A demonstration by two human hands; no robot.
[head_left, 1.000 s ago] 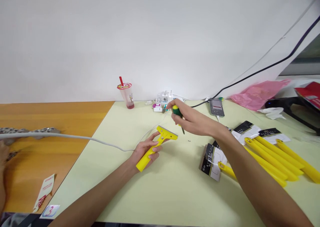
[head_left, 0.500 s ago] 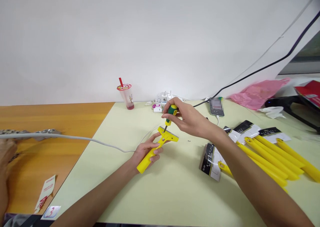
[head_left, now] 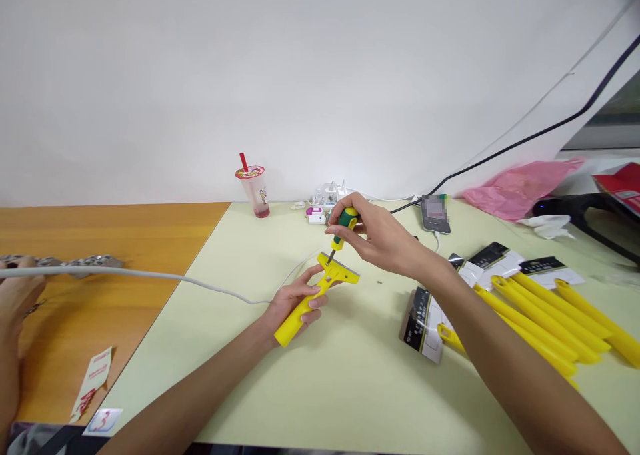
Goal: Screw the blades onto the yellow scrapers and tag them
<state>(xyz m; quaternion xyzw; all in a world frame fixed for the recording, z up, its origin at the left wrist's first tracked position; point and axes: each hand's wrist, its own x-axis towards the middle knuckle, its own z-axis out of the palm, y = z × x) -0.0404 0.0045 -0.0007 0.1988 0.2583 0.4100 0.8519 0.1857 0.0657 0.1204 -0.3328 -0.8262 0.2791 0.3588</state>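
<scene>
A yellow scraper [head_left: 320,295] lies tilted in my left hand [head_left: 293,301], whose fingers are wrapped round its handle. The scraper's wide head points up and away from me. My right hand [head_left: 370,235] grips a green and yellow screwdriver [head_left: 344,228] by its handle from above. The screwdriver's tip meets the left part of the scraper head; the screw beneath it is too small to make out. On the table just right of the scraper lies a tiny metal piece [head_left: 379,282], perhaps a screw.
Several yellow scraper handles [head_left: 545,315] and carded packs [head_left: 423,325] lie at the right. A cup with a red straw [head_left: 256,191], a white adapter [head_left: 330,193] and a phone [head_left: 435,213] stand or lie along the wall. Another person's hand [head_left: 20,295] is at the far left, by a grey cable [head_left: 150,276].
My hands, the scraper and the screwdriver stay almost in place, with the screwdriver on the scraper head. The other person's hand at the left has shifted up onto the metal parts.
</scene>
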